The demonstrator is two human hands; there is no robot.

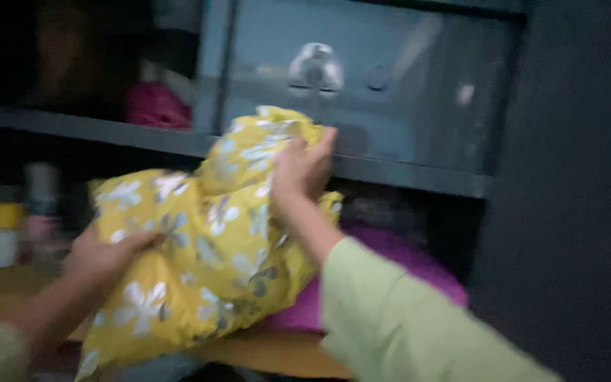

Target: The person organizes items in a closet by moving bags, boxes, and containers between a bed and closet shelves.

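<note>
Head view, blurred: both hands are gripping a yellow flowered fabric bundle point(199, 255) at centre, before a dark cabinet point(404, 106). The left hand point(104, 256) is clamping its 9 o'clock edge; the right hand point(304, 166) is bunching its 1 o'clock top. It seems soft, light and floppy, best held by gathered folds. A purple cloth point(404, 265) is lying at 4 o'clock.

I count one yellow flowered bundle point(199, 255), two hands on it, one purple cloth point(390, 269) beneath it and one pink cloth point(155, 106) above it.
</note>
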